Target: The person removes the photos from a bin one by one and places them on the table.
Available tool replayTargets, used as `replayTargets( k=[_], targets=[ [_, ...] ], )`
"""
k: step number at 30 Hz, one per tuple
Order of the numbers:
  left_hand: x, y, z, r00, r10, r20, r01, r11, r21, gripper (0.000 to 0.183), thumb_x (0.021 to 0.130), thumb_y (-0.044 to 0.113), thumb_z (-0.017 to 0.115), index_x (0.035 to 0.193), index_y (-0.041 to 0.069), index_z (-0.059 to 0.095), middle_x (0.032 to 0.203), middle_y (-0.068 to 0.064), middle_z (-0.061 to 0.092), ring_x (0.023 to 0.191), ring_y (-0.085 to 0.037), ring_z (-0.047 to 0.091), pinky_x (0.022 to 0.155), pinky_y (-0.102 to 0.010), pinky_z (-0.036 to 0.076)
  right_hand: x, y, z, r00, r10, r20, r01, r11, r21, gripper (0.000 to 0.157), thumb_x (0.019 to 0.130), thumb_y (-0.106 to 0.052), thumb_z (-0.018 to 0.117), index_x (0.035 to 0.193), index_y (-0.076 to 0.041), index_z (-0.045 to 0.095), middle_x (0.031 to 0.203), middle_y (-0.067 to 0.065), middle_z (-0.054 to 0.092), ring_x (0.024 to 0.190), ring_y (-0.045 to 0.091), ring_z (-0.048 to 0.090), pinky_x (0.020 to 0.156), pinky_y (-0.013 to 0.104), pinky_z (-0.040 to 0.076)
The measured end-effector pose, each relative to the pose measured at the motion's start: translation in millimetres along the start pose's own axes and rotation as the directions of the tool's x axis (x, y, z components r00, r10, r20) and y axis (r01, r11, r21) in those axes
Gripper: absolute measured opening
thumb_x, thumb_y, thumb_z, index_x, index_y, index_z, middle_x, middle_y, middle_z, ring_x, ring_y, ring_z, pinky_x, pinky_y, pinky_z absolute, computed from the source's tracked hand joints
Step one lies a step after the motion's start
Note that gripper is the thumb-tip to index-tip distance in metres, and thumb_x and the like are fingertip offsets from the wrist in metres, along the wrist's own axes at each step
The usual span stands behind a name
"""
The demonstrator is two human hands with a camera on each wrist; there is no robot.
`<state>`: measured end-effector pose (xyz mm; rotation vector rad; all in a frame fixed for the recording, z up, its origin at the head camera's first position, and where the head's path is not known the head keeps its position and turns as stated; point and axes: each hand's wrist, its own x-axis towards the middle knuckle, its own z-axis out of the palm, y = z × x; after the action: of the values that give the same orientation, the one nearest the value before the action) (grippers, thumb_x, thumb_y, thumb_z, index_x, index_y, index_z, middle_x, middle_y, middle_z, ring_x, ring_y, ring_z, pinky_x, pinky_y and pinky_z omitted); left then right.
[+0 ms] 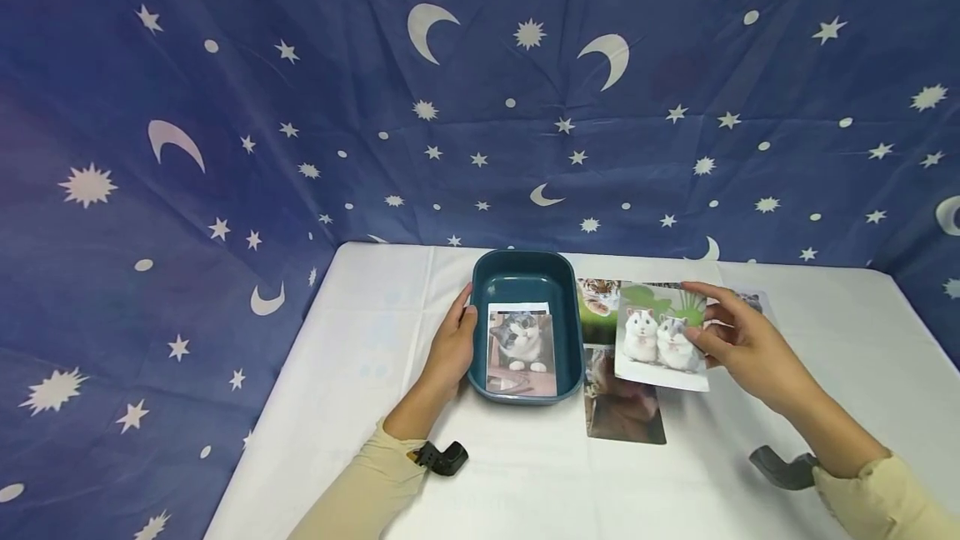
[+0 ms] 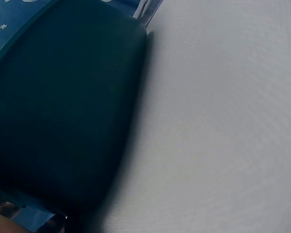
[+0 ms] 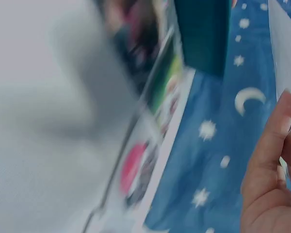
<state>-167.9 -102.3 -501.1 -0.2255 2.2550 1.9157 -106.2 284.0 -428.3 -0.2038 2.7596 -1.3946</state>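
A dark green plastic bin (image 1: 527, 400) stands on the white table, with a cat photo card (image 1: 521, 354) lying over another card inside it. My left hand (image 1: 450, 348) holds the bin by its left side; in the left wrist view the bin wall (image 2: 68, 107) fills much of the frame, and only bits of the fingers show at the bottom left. To the right of the bin, my right hand (image 1: 738, 344) pinches a hamster photo card (image 1: 660, 340) by its right edge, raised above other cards. In the right wrist view the thumb (image 3: 274, 141) presses against the card's white back (image 3: 285, 53).
Beside the bin lie a tiger photo card (image 1: 598, 307), a dark brownish photo card (image 1: 622, 407) and a partly hidden card (image 1: 752, 301) beyond the right hand. A blue curtain (image 1: 480, 107) with moons and stars hangs behind the white table (image 1: 517, 482).
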Motion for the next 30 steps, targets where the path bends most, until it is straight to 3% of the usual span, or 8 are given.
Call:
replayTargets(
  k=[7, 14, 20, 23, 30],
  targets=[
    [-0.9, -0.1, -0.2, 1.0, 0.002, 0.008, -0.002, 1.0, -0.008, 0.049, 0.111, 0.037, 0.041, 0.159, 0.04, 0.033, 0.166, -0.001, 0.034, 0.155, -0.031, 0.025, 0.125, -0.059, 0.02, -26, 42, -21.3, 0.997, 0.071, -0.018, -0.073, 0.982, -0.176, 0.068, 0.101, -0.016, 0.066, 0.159, -0.016, 0.033, 0.103, 0.011, 0.055, 0.069, 0.01, 0.056, 0.057, 0.029, 0.053],
    [-1.0, 0.6, 0.0, 1.0, 0.0, 0.002, 0.0, 1.0, -0.006, 0.048, 0.111, 0.038, 0.041, 0.159, 0.041, 0.034, 0.166, 0.0, 0.034, 0.156, -0.03, 0.025, 0.126, -0.058, 0.019, -42, 73, -24.6, 0.995, 0.095, 0.011, -0.092, 0.985, -0.149, 0.065, 0.099, -0.012, 0.068, 0.155, -0.008, 0.036, 0.107, 0.012, 0.054, 0.074, 0.004, 0.059, 0.055, 0.029, 0.053],
    [1.1, -1.1, -1.2, 1.0, 0.008, -0.009, -0.008, 1.0, -0.01, 0.048, 0.111, 0.037, 0.042, 0.158, 0.04, 0.036, 0.166, 0.0, 0.035, 0.156, -0.03, 0.025, 0.126, -0.058, 0.019, -45, 83, -16.6, 0.986, 0.153, 0.073, -0.143, 0.982, -0.121, 0.071, 0.099, -0.021, 0.069, 0.159, -0.01, 0.031, 0.114, 0.016, 0.056, 0.08, 0.005, 0.062, 0.06, 0.028, 0.055],
    [0.5, -0.5, -0.3, 1.0, 0.0, 0.0, 0.0, 1.0, -0.017, 0.048, 0.111, 0.037, 0.042, 0.158, 0.04, 0.035, 0.166, 0.0, 0.034, 0.156, -0.029, 0.025, 0.126, -0.057, 0.019, -47, 86, -10.8, 0.985, 0.159, 0.068, -0.143, 0.971, -0.194, 0.072, 0.098, -0.024, 0.071, 0.157, -0.009, 0.032, 0.111, 0.014, 0.057, 0.08, 0.003, 0.061, 0.06, 0.025, 0.051],
    [1.0, -1.0, 0.3, 1.0, 0.006, 0.003, -0.006, 1.0, -0.013, 0.048, 0.111, 0.037, 0.041, 0.159, 0.04, 0.035, 0.166, -0.002, 0.034, 0.156, -0.029, 0.026, 0.126, -0.057, 0.019, -45, 86, -5.2, 0.996, 0.087, 0.012, -0.076, 0.918, -0.388, 0.068, 0.094, -0.024, 0.076, 0.151, -0.006, 0.042, 0.104, 0.008, 0.064, 0.076, 0.005, 0.056, 0.061, 0.024, 0.043]
  ],
)
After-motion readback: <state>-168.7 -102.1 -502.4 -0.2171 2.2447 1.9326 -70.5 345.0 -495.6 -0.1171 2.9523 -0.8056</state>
